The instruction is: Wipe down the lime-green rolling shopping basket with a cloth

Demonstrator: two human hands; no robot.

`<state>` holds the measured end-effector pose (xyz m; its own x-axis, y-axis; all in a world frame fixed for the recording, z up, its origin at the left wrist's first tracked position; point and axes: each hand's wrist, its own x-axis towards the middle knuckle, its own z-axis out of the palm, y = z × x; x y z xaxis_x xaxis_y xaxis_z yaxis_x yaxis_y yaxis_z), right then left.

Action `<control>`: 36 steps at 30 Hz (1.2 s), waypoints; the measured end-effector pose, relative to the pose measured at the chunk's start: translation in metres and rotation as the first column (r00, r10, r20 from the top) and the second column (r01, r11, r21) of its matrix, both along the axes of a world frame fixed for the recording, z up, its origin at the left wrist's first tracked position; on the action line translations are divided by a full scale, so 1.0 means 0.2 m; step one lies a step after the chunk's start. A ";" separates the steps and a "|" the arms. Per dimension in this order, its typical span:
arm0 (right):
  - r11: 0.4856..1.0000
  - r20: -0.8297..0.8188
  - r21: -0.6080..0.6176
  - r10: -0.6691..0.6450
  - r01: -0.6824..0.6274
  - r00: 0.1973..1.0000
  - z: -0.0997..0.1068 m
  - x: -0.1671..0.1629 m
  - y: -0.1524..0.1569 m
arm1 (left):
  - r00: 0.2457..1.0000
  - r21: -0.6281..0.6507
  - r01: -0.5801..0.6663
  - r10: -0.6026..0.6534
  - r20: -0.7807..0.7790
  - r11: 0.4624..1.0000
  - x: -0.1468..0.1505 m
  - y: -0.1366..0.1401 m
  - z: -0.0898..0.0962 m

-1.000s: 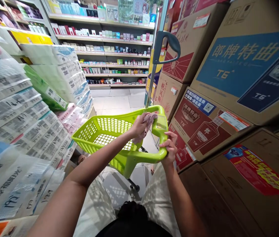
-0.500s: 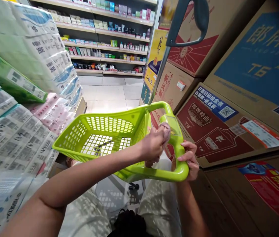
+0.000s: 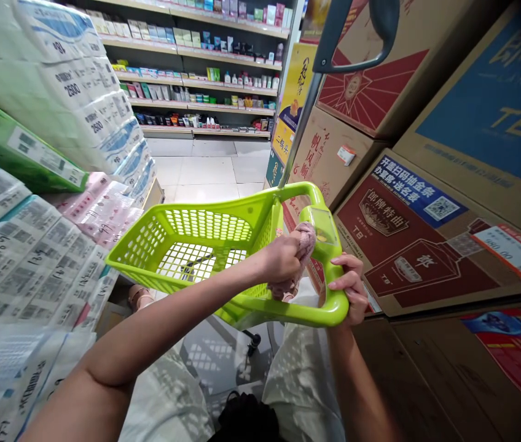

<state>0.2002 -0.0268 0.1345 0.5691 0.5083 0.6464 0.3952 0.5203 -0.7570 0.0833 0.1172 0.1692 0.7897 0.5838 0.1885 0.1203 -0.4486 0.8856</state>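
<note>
Lime-green plastic: a basket cart right beneath the fingers, its perforated walls off to the left of the left hand and its handle frame looping close around that same fist. Clenched there, a bunched mauve cloth, against or just beside the frame's inner side, with a loose fold below the knuckles, inside the loop; fingertips turned under, so cannot tell how firm the pinch. Just right of the cloth, the right hand, fingers hooked over the frame's outer edge, thumb mostly out of sight. Just beyond the left fist, a clear panel; farther past the fingers, a metal pole. To the right of the right knuckles, stacked cartons. Likeliest mishap, by judgement: a snag of the cloth on the panel's edge, from too hard a tug. Also possible: a swing of the cart, from a strong left-hand push against too light a right-hand hold, and then knuckles scraped on the cartons. From a slackened left fist, perhaps a dropped cloth, down through the open loop.
</note>
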 end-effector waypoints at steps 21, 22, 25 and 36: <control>0.998 0.007 0.043 -0.051 0.051 0.999 0.02 -0.06 0.26 | 0.880 0.036 0.070 -0.045 -0.473 0.997 -0.37 0.42 0.26; 0.998 0.012 0.041 -0.054 0.053 0.998 0.03 -0.06 0.27 | 0.884 0.029 0.040 -0.022 -0.468 0.999 -0.41 0.38 0.29; 0.998 0.032 0.016 -0.056 0.055 0.998 0.03 -0.07 0.28 | 0.926 0.118 -0.032 0.074 -0.371 0.992 -0.52 0.21 0.33; 0.997 0.017 -0.014 -0.071 0.072 0.997 0.05 -0.11 0.24 | 0.743 0.183 -0.661 0.669 0.019 0.728 -0.55 -0.63 -0.36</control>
<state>0.1789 0.0211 0.1439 0.5936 0.4762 0.6487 0.4434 0.4792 -0.7575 -0.0266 -0.0093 0.0971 0.2214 0.9257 0.3068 0.4819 -0.3773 0.7908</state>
